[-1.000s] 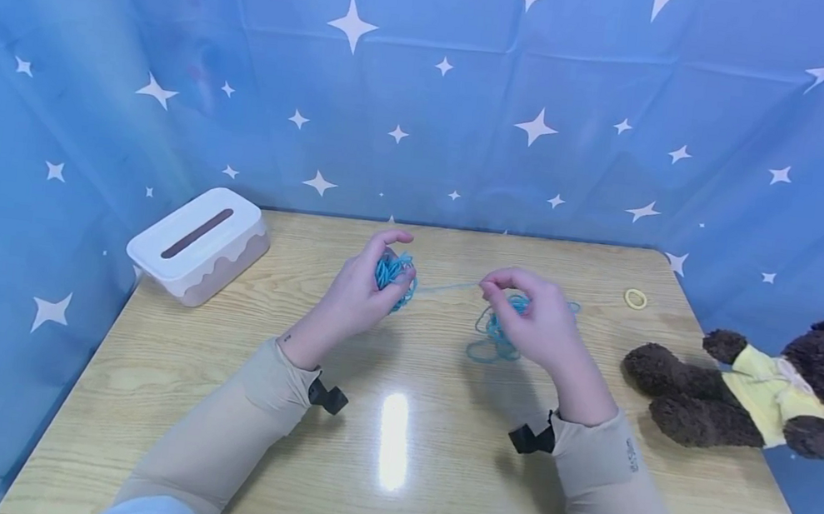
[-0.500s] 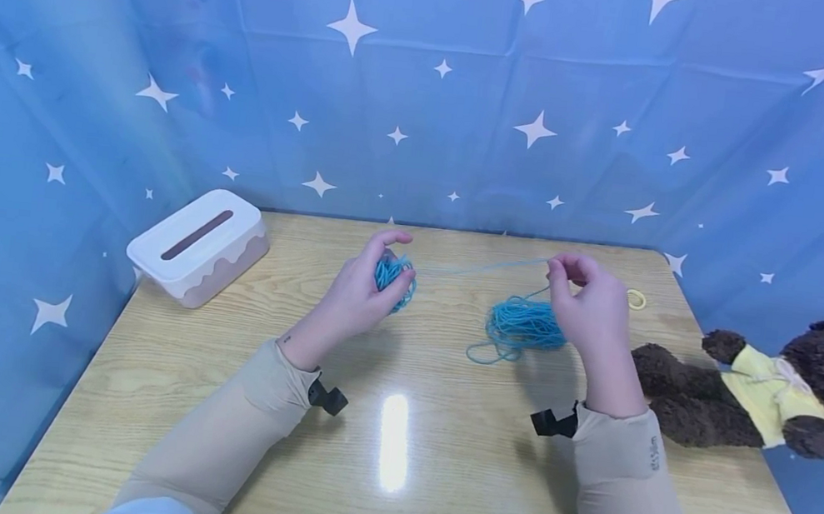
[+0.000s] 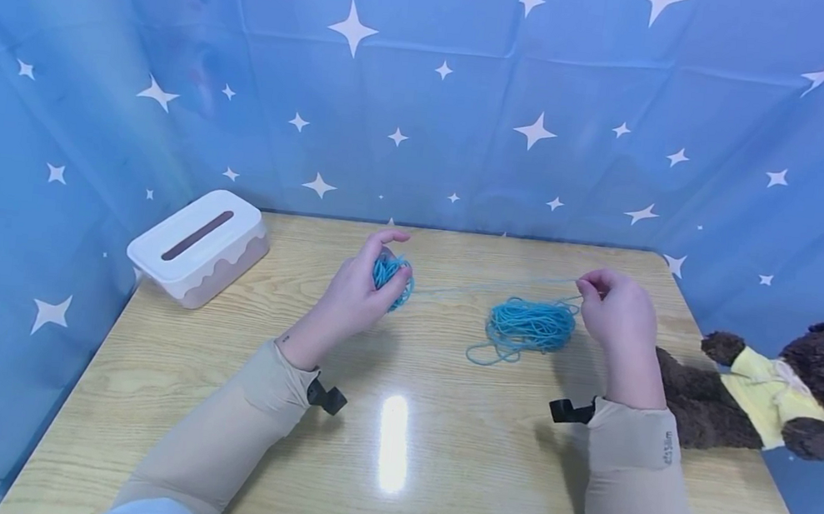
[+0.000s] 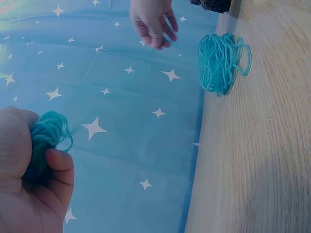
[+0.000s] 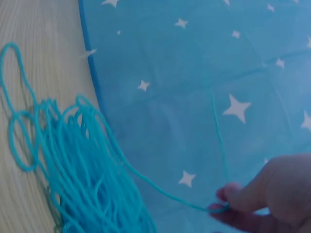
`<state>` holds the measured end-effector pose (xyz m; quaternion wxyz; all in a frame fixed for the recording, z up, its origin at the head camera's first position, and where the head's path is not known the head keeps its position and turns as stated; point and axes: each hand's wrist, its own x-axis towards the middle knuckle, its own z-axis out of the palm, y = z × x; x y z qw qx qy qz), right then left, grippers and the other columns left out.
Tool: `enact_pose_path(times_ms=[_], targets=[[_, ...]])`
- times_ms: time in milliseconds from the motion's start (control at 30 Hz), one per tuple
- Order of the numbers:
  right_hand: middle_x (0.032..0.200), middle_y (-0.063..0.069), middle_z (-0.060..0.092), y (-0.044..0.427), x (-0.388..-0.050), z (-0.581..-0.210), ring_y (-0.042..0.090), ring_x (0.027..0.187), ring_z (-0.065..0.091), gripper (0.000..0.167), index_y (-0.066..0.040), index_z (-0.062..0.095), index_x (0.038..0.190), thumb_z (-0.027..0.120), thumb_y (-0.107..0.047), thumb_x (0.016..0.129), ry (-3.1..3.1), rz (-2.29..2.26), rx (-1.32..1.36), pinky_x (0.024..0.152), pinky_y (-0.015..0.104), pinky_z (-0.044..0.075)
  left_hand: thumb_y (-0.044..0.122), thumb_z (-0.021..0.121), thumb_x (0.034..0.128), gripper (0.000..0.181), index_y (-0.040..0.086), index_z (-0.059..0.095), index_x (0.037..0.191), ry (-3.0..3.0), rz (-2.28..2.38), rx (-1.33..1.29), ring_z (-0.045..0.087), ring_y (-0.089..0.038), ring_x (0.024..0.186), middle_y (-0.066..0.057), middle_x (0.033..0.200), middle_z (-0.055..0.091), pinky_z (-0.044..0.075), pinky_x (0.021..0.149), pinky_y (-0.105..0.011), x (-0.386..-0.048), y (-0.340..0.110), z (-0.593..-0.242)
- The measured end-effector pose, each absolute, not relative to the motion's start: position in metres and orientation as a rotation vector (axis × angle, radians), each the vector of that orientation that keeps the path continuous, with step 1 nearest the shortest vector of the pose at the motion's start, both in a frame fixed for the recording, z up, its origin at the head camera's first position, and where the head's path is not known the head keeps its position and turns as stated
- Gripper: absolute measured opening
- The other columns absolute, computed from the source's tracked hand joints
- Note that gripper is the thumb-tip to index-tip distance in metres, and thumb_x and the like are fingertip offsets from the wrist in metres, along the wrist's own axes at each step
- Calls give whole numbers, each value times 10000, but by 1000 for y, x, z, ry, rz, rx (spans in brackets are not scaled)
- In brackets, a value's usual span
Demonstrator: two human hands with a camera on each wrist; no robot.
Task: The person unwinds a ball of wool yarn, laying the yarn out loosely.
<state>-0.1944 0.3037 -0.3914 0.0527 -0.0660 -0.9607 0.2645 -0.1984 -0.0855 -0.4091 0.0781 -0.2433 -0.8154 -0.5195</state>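
My left hand grips a small wound bundle of turquoise yarn, its thumb and fingers curled round it. Off to the right, my right hand pinches a yarn strand between thumb and fingertips. That strand runs from the left bundle across to the right fingertips, then down to a loose pile of the same yarn on the table. One loop sticks out at the pile's near left side. In the right wrist view the right hand shows only partly, beside the pile.
A white tissue box stands at the table's back left. On the right lies a brown plush bear in a yellow outfit, its legs on the table and partly behind the right forearm. A blue star-print curtain hangs behind.
My right hand has moved right, away from the left hand, drawing the strand out longer and uncovering the yarn pile. It now hides the yellow ring. The left hand has stayed nearly still.
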Motion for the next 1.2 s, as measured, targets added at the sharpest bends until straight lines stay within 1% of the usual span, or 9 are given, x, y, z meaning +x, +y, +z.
enact_pose_path(times_ms=[100, 300, 567, 800, 933, 1000, 1033, 1100, 1200], targets=[[1265, 275, 728, 311, -197, -395, 444, 1064, 668, 389, -18, 707, 1332, 501, -303, 1166, -3006, 757, -282, 793, 549, 534, 229, 632, 1109, 510, 160, 454, 1583, -2439, -1555, -725, 586, -191, 678, -39, 945, 639, 510, 604, -311, -199, -87, -410], [1321, 301, 697, 321, -200, -401, 476, 1074, 668, 394, 12, 681, 1347, 471, -260, 1153, -3159, 642, -447, 752, 544, 538, 223, 635, 1107, 515, 174, 447, 1584, -2438, -1553, -730, 584, -191, 681, -37, 937, 631, 507, 608, -312, -199, -87, -410], [1302, 287, 717, 315, -203, -405, 474, 1055, 717, 389, -12, 691, 1338, 479, -275, 1144, -3300, 532, -410, 665, 500, 564, 205, 645, 1100, 517, 166, 451, 1577, -2425, -1549, -734, 585, -195, 692, -44, 936, 628, 509, 616, -311, -198, -85, -410], [1406, 318, 678, 288, -198, -397, 516, 1109, 710, 494, 7, 619, 1476, 451, -336, 1162, -3220, 456, -258, 749, 590, 584, 193, 649, 1095, 524, 153, 448, 1577, -2420, -1554, -748, 586, -191, 705, -45, 938, 631, 510, 630, -306, -198, -85, -410], [1433, 232, 713, 250, -189, -392, 489, 1218, 702, 470, -59, 676, 1454, 505, -381, 1157, -3010, 654, 8, 953, 656, 578, 198, 644, 1098, 524, 131, 447, 1578, -2419, -1562, -756, 586, -194, 703, -49, 940, 632, 512, 626, -305, -197, -84, -409], [1448, 176, 726, 229, -184, -392, 457, 1261, 704, 459, -98, 694, 1447, 532, -411, 1152, -2947, 800, 167, 1048, 655, 559, 202, 645, 1097, 526, 130, 446, 1578, -2423, -1563, -757, 588, -194, 703, -47, 944, 635, 515, 626, -304, -197, -84, -409], [1460, 151, 727, 217, -180, -393, 441, 1254, 716, 460, -120, 698, 1449, 543, -433, 1150, -2931, 867, 236, 1065, 649, 560, 203, 646, 1097, 527, 130, 446, 1579, -2425, -1563, -757, 588, -193, 704, -47, 946, 636, 515, 628, -302, -197, -83, -409], [1450, 120, 740, 196, -173, -396, 424, 1108, 768, 462, -133, 707, 1446, 560, -453, 1146, -2892, 993, 378, 1037, 622, 585, 200, 651, 1095, 532, 135, 443, 1580, -2429, -1561, -762, 589, -190, 703, -45, 949, 639, 519, 627, -298, -197, -83, -409], [1441, 82, 752, 170, -163, -402, 374, 1116, 780, 436, -146, 722, 1438, 606, -435, 1133, -2847, 1097, 557, 1059, 586, 597, 193, 652, 1094, 532, 128, 440, 1578, -2428, -1548, -777, 587, -179, 698, -49, 950, 644, 520, 621, -289, -197, -82, -409]])
